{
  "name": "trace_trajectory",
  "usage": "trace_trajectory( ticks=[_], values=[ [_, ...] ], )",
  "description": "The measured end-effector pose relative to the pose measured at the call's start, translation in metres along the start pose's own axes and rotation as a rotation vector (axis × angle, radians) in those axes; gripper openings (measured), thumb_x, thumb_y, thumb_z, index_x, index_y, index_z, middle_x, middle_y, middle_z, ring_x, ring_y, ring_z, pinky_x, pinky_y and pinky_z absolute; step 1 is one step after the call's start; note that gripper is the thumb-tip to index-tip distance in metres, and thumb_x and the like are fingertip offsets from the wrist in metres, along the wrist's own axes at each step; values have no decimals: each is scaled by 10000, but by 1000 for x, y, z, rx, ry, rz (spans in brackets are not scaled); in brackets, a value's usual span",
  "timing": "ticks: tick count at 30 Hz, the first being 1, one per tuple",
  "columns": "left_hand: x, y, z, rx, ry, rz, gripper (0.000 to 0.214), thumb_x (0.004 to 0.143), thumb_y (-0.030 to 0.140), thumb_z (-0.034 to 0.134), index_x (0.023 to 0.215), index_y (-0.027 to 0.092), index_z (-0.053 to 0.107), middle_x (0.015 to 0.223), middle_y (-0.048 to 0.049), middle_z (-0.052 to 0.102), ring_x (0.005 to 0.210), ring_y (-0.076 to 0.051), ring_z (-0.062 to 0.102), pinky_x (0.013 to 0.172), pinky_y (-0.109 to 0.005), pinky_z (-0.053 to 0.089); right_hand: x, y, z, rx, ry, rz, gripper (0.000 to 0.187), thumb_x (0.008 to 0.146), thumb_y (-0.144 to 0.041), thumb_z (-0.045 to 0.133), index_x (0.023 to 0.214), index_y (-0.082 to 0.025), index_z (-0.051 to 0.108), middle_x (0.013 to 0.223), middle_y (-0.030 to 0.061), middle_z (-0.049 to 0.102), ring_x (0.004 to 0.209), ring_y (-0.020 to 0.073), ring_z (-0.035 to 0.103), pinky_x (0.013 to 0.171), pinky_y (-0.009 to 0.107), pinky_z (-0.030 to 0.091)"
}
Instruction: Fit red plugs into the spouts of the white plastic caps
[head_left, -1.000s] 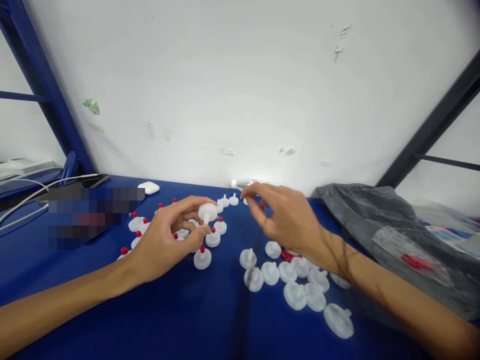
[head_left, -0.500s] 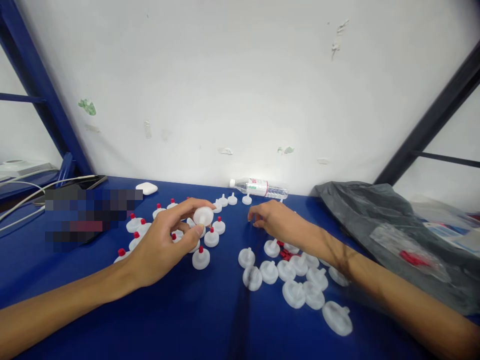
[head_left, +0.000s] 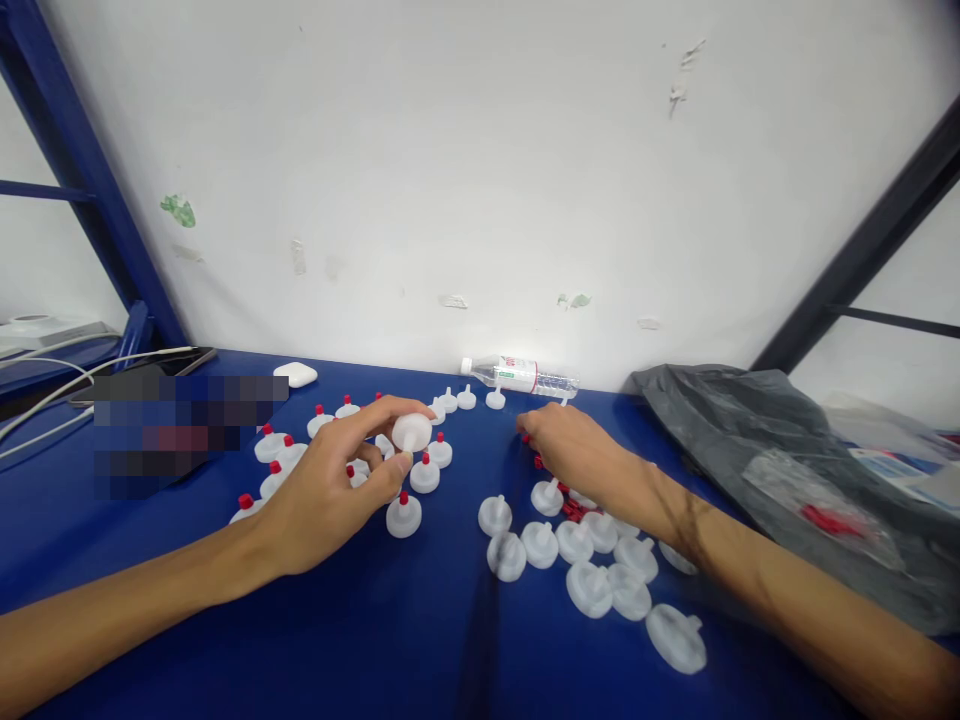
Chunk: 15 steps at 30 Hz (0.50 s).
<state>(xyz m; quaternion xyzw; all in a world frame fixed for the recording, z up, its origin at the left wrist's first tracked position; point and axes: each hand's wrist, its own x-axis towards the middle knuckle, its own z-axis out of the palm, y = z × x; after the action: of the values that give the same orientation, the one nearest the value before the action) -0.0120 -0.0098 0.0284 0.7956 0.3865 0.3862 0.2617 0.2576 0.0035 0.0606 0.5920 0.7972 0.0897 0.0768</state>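
My left hand [head_left: 330,490] pinches a round white plastic disc [head_left: 412,431] between thumb and fingers, held just above the blue table [head_left: 375,640]. Around it lie several white discs with red caps [head_left: 404,514]. My right hand [head_left: 577,448] rests low on the table with its fingers curled down onto a patch of small red caps [head_left: 574,508]; what the fingertips grip is hidden. In front of it lies a cluster of several plain white discs [head_left: 592,585] without caps.
A clear water bottle [head_left: 521,375] lies against the white wall. A grey plastic bag [head_left: 787,470] with a clear packet of red caps sits at the right. A white earbud case [head_left: 295,375], a phone and cables lie at the left. Blue rack posts stand on both sides.
My right hand dropped from mid-air down to the table and shifted slightly right onto the red caps. My left hand kept the white disc almost still.
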Motion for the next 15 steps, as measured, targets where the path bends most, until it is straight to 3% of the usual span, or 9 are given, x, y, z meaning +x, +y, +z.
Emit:
trace_trajectory(
  ticks=[8,15],
  values=[
    [1,2,1,58,15,9,362,974,482,529,1241,253,612,1076,-23,666,679,-136,593,607,-241,485,0,3,6,-3,85,-58,252,745,80,598,809,-149,680,676,69,669,574,188,576,520,326,241],
    [1,5,2,36,13,-9,396,973,519,508,1248,249,595,927,-9,638,609,-135,532,542,-245,428,0,6,10,43,126,-74,299,761,83,549,784,-186,677,627,46,642,532,182,546,508,321,269]
  ],
)
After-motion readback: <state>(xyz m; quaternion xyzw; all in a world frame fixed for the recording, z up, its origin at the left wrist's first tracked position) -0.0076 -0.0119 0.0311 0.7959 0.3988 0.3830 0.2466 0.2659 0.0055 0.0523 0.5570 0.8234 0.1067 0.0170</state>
